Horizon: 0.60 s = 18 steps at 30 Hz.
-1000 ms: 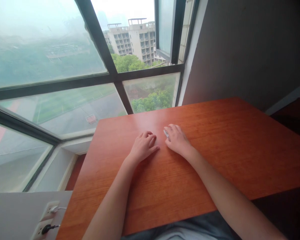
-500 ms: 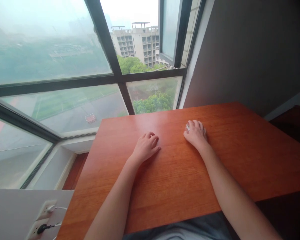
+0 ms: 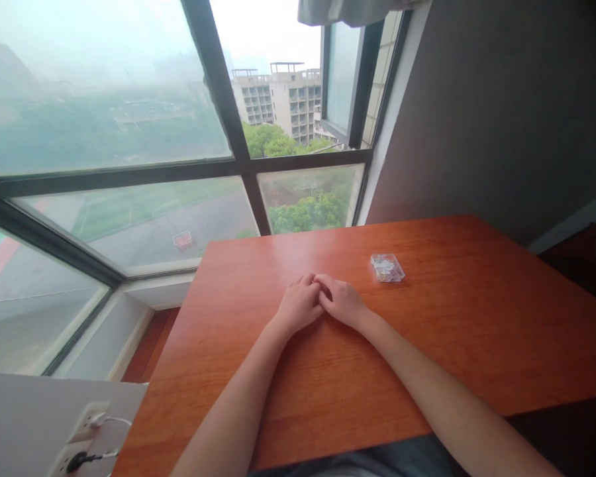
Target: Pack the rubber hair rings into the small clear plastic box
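Observation:
My left hand (image 3: 300, 303) rests on the wooden table, fingers curled down. Against it, fingertips touching, lies my right hand (image 3: 342, 301), also with bent, closed fingers. Whatever may be between the fingers of the two hands is hidden. A small clear plastic box (image 3: 387, 267) stands on the table beyond my right hand and to its right, apart from both hands. Small light-coloured and colourful pieces show through its walls, too small to name.
The reddish-brown table (image 3: 451, 318) reaches to a dark-framed window (image 3: 248, 165) at the back and left. A grey wall (image 3: 477, 119) rises on the right. At lower left, wall sockets (image 3: 90, 421) hold plugs with cables.
My right hand has let go of the clear box and moved left and toward me to meet my left hand. The box now shows fully. The view has tilted up slightly.

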Available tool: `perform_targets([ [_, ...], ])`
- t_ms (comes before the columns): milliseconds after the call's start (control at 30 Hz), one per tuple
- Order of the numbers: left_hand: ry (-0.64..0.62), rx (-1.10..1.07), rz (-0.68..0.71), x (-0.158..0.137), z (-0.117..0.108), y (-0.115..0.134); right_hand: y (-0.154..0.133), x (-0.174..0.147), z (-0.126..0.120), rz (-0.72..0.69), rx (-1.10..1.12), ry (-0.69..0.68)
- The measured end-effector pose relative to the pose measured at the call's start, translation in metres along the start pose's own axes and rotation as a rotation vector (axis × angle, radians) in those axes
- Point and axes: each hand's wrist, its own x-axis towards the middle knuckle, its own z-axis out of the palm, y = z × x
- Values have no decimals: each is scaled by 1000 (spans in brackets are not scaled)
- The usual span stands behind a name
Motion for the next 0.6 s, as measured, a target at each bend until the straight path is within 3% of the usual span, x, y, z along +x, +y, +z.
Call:
perform_targets([
  [300, -4, 0, 48, 0, -3, -2, 6, 4, -2, -8, 111, -1],
  [600, 21, -9, 65, 0, 1, -5, 3, 3, -4, -39, 24, 3],
])
